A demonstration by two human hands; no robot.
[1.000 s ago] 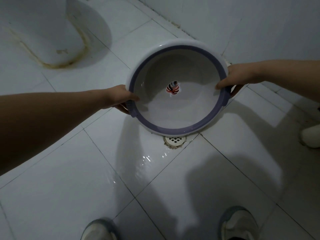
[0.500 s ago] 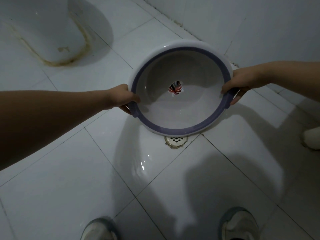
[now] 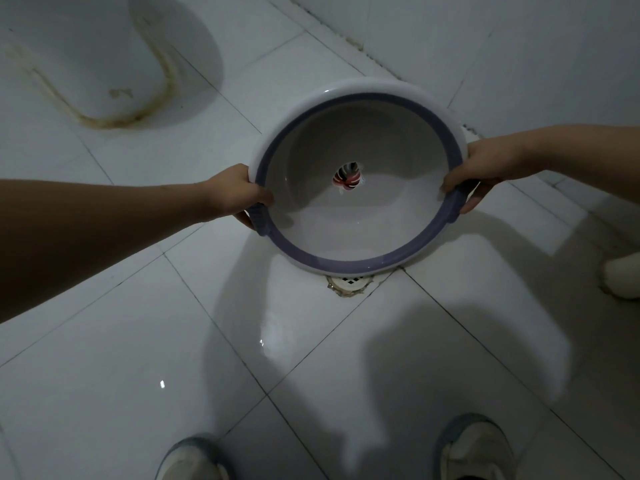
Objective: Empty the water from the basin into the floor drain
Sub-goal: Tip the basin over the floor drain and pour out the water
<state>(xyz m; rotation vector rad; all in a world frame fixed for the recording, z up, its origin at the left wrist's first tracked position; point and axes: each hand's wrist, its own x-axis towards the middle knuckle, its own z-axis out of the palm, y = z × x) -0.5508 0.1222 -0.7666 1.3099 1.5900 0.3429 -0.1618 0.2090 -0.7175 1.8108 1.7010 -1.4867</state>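
Both hands, our left hand [image 3: 235, 195] and right hand [image 3: 485, 171], clamp the basin [image 3: 346, 263] rim; we've tipped it steeper over the floor drain [image 3: 349, 284], water nearly gone.

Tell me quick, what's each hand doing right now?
Left hand: closed on the round white plastic basin with the purple rim band.
Right hand: closed on the opposite rim.

Wet white floor tiles [image 3: 104, 393], stained toilet base [image 3: 86, 57], dim light.
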